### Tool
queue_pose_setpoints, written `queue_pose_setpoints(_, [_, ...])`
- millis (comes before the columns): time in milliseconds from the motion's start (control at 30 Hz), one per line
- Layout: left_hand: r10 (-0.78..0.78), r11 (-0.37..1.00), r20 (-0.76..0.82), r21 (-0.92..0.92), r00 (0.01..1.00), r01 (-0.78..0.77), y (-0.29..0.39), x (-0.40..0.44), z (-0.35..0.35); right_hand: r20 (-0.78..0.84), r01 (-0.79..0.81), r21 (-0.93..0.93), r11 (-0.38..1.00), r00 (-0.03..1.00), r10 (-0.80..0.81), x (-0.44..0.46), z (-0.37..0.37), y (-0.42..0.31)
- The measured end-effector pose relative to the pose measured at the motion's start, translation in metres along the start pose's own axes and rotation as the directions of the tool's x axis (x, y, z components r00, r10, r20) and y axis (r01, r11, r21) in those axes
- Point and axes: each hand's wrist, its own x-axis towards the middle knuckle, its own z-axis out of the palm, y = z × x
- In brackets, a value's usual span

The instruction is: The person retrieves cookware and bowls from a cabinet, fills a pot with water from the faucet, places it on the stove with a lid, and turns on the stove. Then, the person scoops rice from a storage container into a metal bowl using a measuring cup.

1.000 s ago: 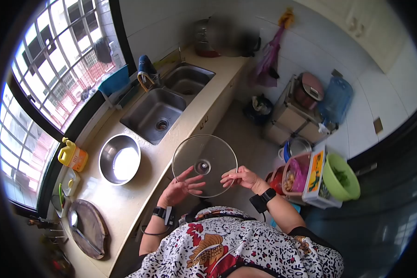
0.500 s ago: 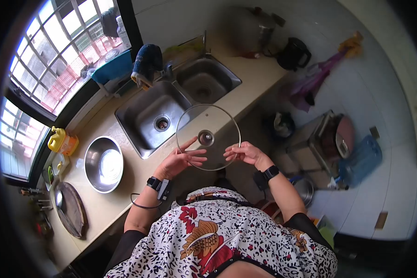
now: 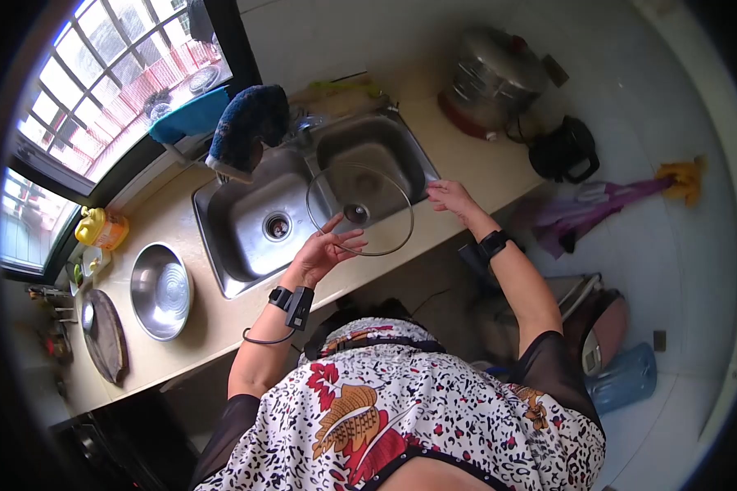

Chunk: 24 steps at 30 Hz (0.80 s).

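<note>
Lid (image 3: 357, 210) of clear glass, one, with narrow rim and central knob: I am holding it above the front of the double sink (image 3: 234, 288), partly over the left basin (image 3: 241, 233) and partly over the right basin (image 3: 370, 146).

Left hand (image 3: 318, 255), one: its fingers are gripping the lid at the near rim, spread under and across the glass.

Right hand (image 3: 454, 200), one: its fingers are half curling, holding nothing that shows, just beside the lid's far right edge and apart from it.

Progress: the lid is hanging off every surface, borne by my left hand alone; it is not yet resting anywhere. No stream of water is showing. Whether the glass is wet, washed or dry, I cannot tell.

Tabletop (image 3: 157, 362), bearing: steel bowl (image 3: 162, 291), upright, just left of the sink; round board (image 3: 105, 344) beyond it, with a spoon (image 3: 88, 317) lying on top; yellow bottle (image 3: 102, 228) standing near the window; black kettle (image 3: 563, 151) and metal pot (image 3: 495, 78) standing past the right basin.
</note>
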Motion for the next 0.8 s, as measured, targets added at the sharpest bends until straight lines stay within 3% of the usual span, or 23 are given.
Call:
queue_pose_setpoints(233, [0.0, 0.996, -0.12, -0.086, 0.993, -0.01, 0.004, 0.07, 0.013, 0.139, 0.136, -0.193, 0.972, 0.984, -0.11, 0.103, -0.049, -0.022])
queue_pose_setpoints(267, [-0.002, 0.994, -0.131, -0.106, 0.991, -0.012, 0.004, 0.079, 0.016, 0.292, 0.165, -0.202, 0.965, 0.951, -0.102, 0.103, -0.052, -0.054])
queue_pose_setpoints(367, [0.0, 0.989, -0.175, -0.146, 0.985, -0.026, 0.0, 0.104, 0.023, 0.169, 0.2, -0.204, 0.959, 0.971, -0.166, 0.18, -0.062, -0.049])
queue_pose_setpoints(500, [0.037, 0.982, -0.211, -0.173, 0.977, -0.075, -0.001, 0.141, 0.024, 0.156, 0.327, -0.417, 0.848, 0.945, -0.288, 0.263, -0.063, -0.058])
queue_pose_setpoints(600, [0.04, 0.978, -0.253, -0.186, 0.967, -0.089, -0.004, 0.165, 0.027, 0.113, 0.337, -0.471, 0.815, 0.94, -0.323, 0.295, -0.055, -0.057])
queue_pose_setpoints(800, [0.019, 0.963, -0.299, -0.25, 0.954, -0.098, -0.007, 0.188, 0.03, 0.084, 0.422, -0.369, 0.828, 0.902, -0.423, 0.328, -0.045, -0.029])
